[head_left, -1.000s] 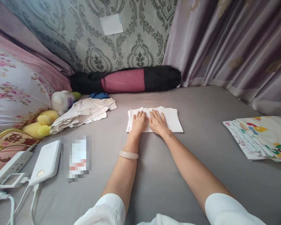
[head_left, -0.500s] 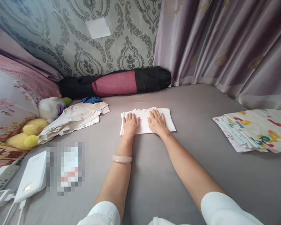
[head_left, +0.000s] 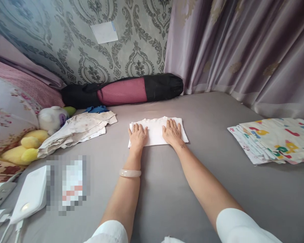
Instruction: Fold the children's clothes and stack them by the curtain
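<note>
Resting both palms on the white cloth, folded in a flat oblong mid-bed. My left hand is toward its left end, my right hand toward its right; both spread open, fingers out, nothing gripped. Set apart like that probably so pressure reaches both ends and layers lie flat. Patterned stack well off right, beige cloth left by the yellow toy, likely to leave me elbow room. Power bank sits near the strip, presumably for the short cable reach.
</note>
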`<act>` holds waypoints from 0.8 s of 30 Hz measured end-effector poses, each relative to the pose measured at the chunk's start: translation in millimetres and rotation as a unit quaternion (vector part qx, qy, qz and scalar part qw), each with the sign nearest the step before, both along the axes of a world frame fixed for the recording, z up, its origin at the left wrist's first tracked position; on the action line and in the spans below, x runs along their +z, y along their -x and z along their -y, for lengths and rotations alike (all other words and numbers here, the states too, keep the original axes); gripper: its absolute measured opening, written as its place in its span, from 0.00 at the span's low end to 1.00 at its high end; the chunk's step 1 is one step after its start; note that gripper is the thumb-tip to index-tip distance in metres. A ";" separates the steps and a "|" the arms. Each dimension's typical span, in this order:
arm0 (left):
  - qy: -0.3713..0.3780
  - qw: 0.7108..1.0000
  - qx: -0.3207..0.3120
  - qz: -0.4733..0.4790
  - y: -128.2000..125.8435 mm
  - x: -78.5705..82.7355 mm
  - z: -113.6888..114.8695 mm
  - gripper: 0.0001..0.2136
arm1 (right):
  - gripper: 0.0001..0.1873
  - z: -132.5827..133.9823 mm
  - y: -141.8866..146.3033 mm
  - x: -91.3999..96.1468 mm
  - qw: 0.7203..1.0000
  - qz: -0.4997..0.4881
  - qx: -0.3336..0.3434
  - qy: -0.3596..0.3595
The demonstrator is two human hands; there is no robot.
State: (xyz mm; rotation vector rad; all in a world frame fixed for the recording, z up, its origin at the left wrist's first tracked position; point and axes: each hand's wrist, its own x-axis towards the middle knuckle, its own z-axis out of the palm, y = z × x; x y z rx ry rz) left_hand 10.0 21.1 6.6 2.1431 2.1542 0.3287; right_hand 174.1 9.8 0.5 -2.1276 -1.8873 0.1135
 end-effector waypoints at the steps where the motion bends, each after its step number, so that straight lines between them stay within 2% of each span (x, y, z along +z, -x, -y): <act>1: 0.007 1.000 0.001 -0.002 -0.1 0.1 0.1 0.25 | 0.31 -0.3 -0.4 -1.3 1.000 0.003 -0.001 0.001; 11: -0.007 1.000 0.004 0.004 -0.2 1.2 0.6 0.24 | 0.31 -1.5 -2.1 -1.9 1.000 0.009 -0.010 -0.001; 17: -0.044 0.998 0.038 0.013 4.1 -0.9 -1.6 0.27 | 0.32 -2.0 -10.5 0.9 0.996 0.015 -0.087 -0.026; 24: -0.015 1.000 0.012 -0.009 6.0 -8.3 -4.5 0.27 | 0.34 -1.7 -10.9 -0.8 0.995 0.012 -0.098 0.005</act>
